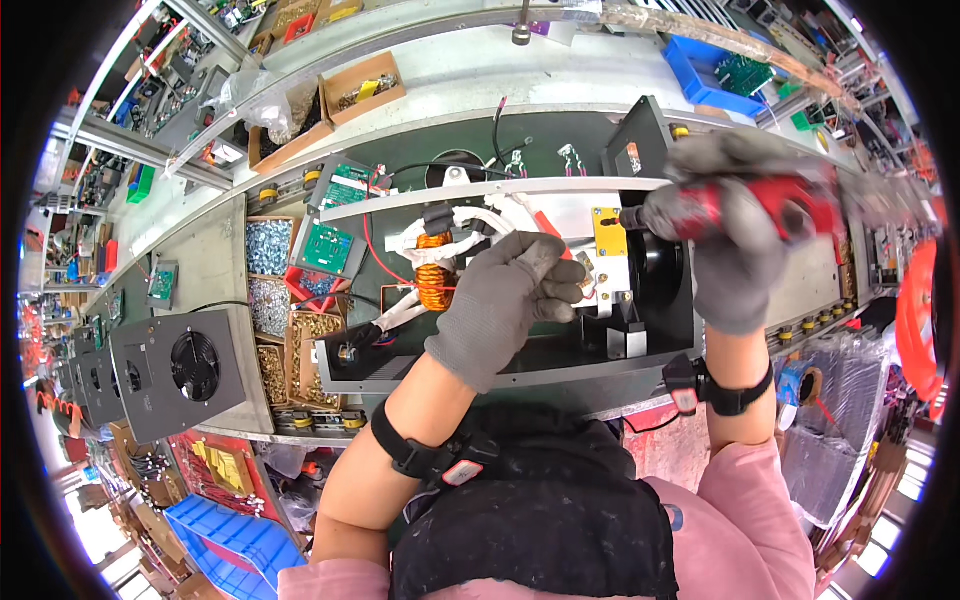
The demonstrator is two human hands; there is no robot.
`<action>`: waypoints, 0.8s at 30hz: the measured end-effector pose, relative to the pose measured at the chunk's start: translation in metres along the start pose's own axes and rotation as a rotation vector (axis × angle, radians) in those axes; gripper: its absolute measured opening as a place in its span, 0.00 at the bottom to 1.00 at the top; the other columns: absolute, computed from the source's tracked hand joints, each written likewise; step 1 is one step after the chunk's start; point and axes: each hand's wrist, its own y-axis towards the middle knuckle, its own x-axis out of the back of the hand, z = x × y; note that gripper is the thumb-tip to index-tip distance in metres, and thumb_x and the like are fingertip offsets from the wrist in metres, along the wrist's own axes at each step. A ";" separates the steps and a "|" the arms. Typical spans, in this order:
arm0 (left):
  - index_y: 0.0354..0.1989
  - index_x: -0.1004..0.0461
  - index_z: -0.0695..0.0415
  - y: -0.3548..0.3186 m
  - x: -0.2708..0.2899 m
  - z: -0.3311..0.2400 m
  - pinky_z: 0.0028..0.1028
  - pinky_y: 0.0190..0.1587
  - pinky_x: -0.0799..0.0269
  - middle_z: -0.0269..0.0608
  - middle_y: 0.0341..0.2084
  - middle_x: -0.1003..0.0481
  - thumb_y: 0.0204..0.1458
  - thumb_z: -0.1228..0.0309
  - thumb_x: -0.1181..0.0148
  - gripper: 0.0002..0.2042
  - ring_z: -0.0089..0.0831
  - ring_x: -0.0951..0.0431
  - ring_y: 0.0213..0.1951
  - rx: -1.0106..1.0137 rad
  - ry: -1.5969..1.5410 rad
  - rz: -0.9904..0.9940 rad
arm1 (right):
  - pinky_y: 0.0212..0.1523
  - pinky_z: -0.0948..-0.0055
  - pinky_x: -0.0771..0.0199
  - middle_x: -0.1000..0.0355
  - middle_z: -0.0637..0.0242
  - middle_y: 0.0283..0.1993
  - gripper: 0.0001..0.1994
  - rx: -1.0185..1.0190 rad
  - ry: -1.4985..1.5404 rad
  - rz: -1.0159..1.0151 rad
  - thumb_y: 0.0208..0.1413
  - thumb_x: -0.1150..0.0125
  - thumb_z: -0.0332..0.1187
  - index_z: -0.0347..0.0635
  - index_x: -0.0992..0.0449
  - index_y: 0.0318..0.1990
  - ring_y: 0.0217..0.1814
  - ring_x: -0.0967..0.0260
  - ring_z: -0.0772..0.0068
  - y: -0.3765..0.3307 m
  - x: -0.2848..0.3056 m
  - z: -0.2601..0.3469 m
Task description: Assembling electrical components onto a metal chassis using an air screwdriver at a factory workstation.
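Observation:
My left hand (505,300), in a grey glove, reaches into an open black machine chassis (560,365) and pinches a small metal part near a white bracket and a yellow component (607,232). Just left of that hand sits an orange copper coil (435,280) with white-sleeved leads. My right hand (735,250), also gloved, grips a red power screwdriver (730,208) whose black tip points left, level with the yellow component. The screwdriver is blurred.
Bins of screws and brass parts (270,300) lie left of the chassis, with green circuit boards (328,247) behind them. Grey fan panels (175,370) stack at the left. A cardboard box (360,88) and a blue bin (715,75) stand at the back.

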 end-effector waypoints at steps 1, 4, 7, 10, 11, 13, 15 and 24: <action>0.46 0.34 0.63 0.000 0.001 0.004 0.25 0.34 0.28 0.42 0.35 0.26 0.60 0.65 0.52 0.13 0.27 0.25 0.35 -0.024 -0.061 0.067 | 0.42 0.64 0.30 0.29 0.54 0.35 0.18 0.072 0.011 -0.013 0.47 0.46 0.28 0.35 0.33 0.48 0.37 0.31 0.60 -0.004 -0.002 0.012; 0.44 0.33 0.60 0.006 -0.003 0.014 0.21 0.29 0.36 0.36 0.31 0.28 0.61 0.61 0.53 0.13 0.22 0.31 0.28 0.037 -0.115 0.064 | 0.32 0.70 0.42 0.44 0.67 0.28 0.21 0.224 0.111 0.134 0.48 0.43 0.41 0.40 0.33 0.48 0.31 0.46 0.68 -0.009 0.001 0.026; 0.41 0.34 0.59 0.010 -0.019 0.017 0.20 0.24 0.42 0.31 0.24 0.31 0.61 0.58 0.53 0.15 0.20 0.38 0.22 0.100 -0.188 0.075 | 0.33 0.70 0.40 0.44 0.66 0.30 0.20 0.165 0.192 0.088 0.49 0.43 0.42 0.43 0.33 0.48 0.32 0.44 0.67 -0.018 0.001 0.043; 0.39 0.35 0.56 0.013 -0.030 0.019 0.19 0.20 0.45 0.30 0.21 0.34 0.61 0.56 0.54 0.15 0.20 0.40 0.19 0.166 -0.194 0.069 | 0.33 0.71 0.39 0.43 0.66 0.30 0.20 0.163 0.123 0.090 0.50 0.43 0.41 0.43 0.34 0.48 0.34 0.43 0.66 -0.023 0.007 0.046; 0.39 0.35 0.56 0.014 -0.032 0.019 0.19 0.20 0.45 0.30 0.21 0.34 0.61 0.56 0.54 0.15 0.20 0.40 0.19 0.169 -0.190 0.070 | 0.33 0.71 0.39 0.43 0.66 0.30 0.20 0.165 0.122 0.086 0.50 0.43 0.41 0.43 0.34 0.48 0.34 0.43 0.66 -0.023 0.010 0.044; 0.36 0.35 0.56 0.014 -0.034 0.019 0.20 0.19 0.45 0.30 0.20 0.35 0.62 0.56 0.54 0.14 0.20 0.41 0.18 0.194 -0.216 0.072 | 0.33 0.71 0.39 0.42 0.65 0.30 0.20 0.203 0.144 0.194 0.50 0.43 0.40 0.43 0.35 0.49 0.34 0.42 0.65 -0.022 0.013 0.039; 0.35 0.36 0.56 0.015 -0.035 0.021 0.20 0.19 0.45 0.30 0.20 0.35 0.62 0.56 0.54 0.14 0.20 0.41 0.18 0.191 -0.217 0.064 | 0.33 0.70 0.39 0.42 0.64 0.30 0.19 0.154 0.169 0.176 0.50 0.42 0.40 0.44 0.36 0.47 0.33 0.41 0.65 -0.024 0.008 0.039; 0.29 0.35 0.55 0.027 -0.037 0.020 0.18 0.13 0.49 0.28 0.13 0.39 0.58 0.51 0.50 0.18 0.19 0.45 0.12 0.321 -0.207 -0.029 | 0.27 0.72 0.36 0.39 0.65 0.28 0.16 0.173 0.041 0.229 0.47 0.42 0.36 0.45 0.38 0.41 0.28 0.40 0.68 -0.021 0.006 0.031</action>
